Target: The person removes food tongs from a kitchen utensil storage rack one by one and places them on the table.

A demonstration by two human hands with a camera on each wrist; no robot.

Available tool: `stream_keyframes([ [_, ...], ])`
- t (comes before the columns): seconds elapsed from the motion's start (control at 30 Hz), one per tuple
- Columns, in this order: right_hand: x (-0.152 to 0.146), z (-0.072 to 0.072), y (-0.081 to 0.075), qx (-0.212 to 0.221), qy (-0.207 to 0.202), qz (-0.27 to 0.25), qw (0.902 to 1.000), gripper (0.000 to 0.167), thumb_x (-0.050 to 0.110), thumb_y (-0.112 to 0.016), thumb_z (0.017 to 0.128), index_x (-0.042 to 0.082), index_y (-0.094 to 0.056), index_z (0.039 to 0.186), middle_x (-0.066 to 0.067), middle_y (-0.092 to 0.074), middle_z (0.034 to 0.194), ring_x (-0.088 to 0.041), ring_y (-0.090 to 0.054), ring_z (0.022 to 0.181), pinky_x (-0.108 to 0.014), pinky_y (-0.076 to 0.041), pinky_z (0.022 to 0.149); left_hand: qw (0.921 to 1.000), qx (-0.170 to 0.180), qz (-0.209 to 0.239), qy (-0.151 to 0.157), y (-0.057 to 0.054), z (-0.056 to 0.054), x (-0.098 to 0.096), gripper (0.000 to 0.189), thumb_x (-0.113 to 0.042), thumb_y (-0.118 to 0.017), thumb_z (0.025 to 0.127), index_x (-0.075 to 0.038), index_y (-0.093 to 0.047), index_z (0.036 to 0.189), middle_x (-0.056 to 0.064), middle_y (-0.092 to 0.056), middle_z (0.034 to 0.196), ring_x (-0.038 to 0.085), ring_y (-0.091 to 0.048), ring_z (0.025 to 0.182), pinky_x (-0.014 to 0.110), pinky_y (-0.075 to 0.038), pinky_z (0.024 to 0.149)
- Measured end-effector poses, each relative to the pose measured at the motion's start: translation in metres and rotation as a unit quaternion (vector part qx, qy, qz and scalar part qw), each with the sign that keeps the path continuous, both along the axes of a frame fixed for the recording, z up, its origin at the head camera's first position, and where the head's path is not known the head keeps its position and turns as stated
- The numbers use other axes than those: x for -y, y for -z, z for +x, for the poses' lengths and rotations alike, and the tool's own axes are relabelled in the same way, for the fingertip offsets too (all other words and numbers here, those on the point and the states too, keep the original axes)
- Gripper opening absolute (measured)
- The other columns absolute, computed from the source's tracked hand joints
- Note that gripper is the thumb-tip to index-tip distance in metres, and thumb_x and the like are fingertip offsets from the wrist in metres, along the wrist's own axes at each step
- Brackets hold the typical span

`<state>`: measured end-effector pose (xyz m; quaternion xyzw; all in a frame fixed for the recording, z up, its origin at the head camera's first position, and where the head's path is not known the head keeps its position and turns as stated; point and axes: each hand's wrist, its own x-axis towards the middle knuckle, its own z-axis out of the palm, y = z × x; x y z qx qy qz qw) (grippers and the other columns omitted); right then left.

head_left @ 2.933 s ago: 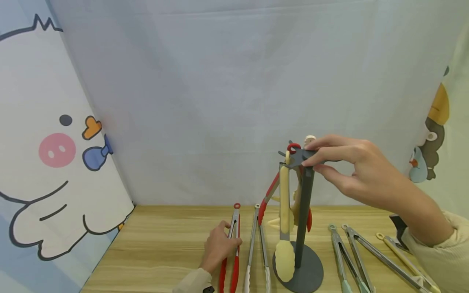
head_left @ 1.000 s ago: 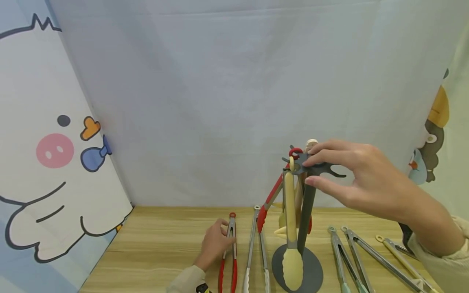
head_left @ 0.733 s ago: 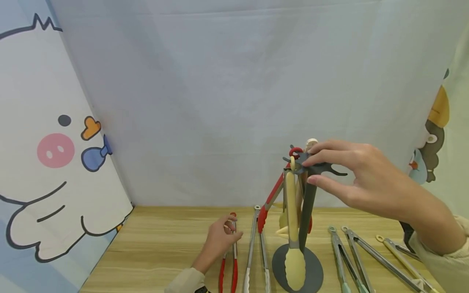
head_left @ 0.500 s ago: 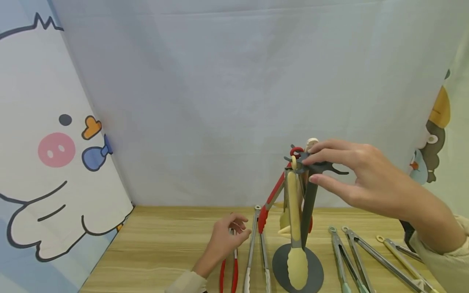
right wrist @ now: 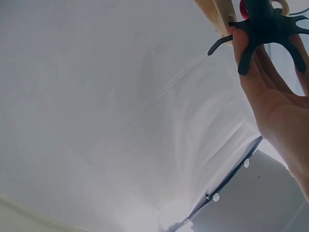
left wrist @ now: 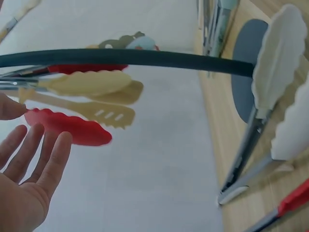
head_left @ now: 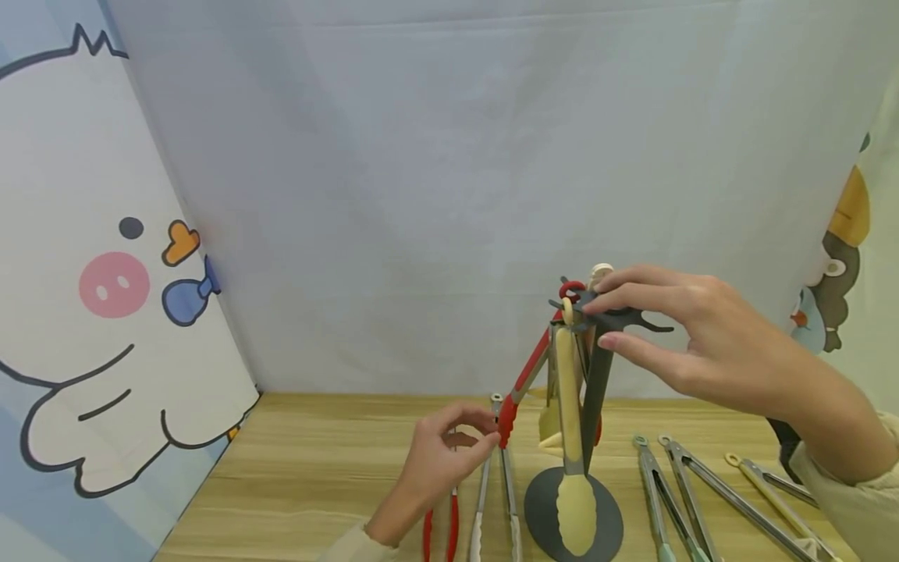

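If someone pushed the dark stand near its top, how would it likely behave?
The stand probably feels stiff, rising as one solid-looking bar. Tall on a flat round base, it may tip if pushed high up. The yellow tongs would likely swing, since they hang from its top.

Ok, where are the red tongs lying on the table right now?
In the head view, the red tongs are at the bottom edge near centre, partly hidden by the left hand, just left of the white-tipped tongs.
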<state>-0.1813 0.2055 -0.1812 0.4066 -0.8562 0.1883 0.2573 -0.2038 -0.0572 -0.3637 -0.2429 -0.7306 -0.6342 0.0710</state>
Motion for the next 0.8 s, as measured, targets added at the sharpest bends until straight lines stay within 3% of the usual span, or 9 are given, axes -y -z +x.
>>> stream_keyframes([
  [0.17,0.0,0.0,0.0,0.002,-0.001,0.0,1.0,0.028,0.009,-0.071,0.083,0.023,-0.067,0.108,0.009,-0.058,0.12,-0.015,-0.052,0.119,-0.014,-0.038,0.087,0.9997,0.012,0.016,0.013,0.005,-0.001,-0.005,0.021,-0.006,-0.069,0.085,-0.007,-0.066,0.106,0.007,-0.066,0.096,0.016,-0.063,0.087,0.031,-0.055,0.07],
  [0.4,0.0,0.0,0.0,0.0,-0.002,0.002,1.0,0.029,0.009,-0.071,0.083,0.023,-0.067,0.108,0.008,-0.058,0.12,-0.015,-0.052,0.119,-0.016,-0.039,0.086,0.9985,0.008,0.032,0.043,-0.008,0.009,-0.015,0.022,-0.015,-0.067,0.089,-0.006,-0.065,0.109,0.008,-0.067,0.102,0.019,-0.064,0.096,0.031,-0.054,0.076],
  [0.63,0.0,0.0,0.0,0.002,-0.007,0.002,1.0,0.029,0.008,-0.071,0.083,0.023,-0.067,0.107,0.008,-0.058,0.12,-0.016,-0.05,0.122,-0.013,-0.036,0.089,0.9994,0.016,0.029,0.007,-0.017,0.014,-0.024,0.026,-0.021,-0.068,0.089,-0.01,-0.067,0.112,0.006,-0.065,0.113,0.018,-0.061,0.106,0.029,-0.052,0.082],
  [0.8,-0.001,0.0,0.0,0.004,-0.01,0.0,0.9999,0.029,0.007,-0.071,0.083,0.023,-0.066,0.107,0.008,-0.058,0.12,-0.016,-0.049,0.123,-0.013,-0.036,0.089,0.9989,0.026,0.038,0.008,-0.019,0.016,-0.028,0.033,-0.023,-0.069,0.087,-0.013,-0.064,0.119,0.003,-0.062,0.121,0.017,-0.057,0.113,0.028,-0.049,0.087],
])
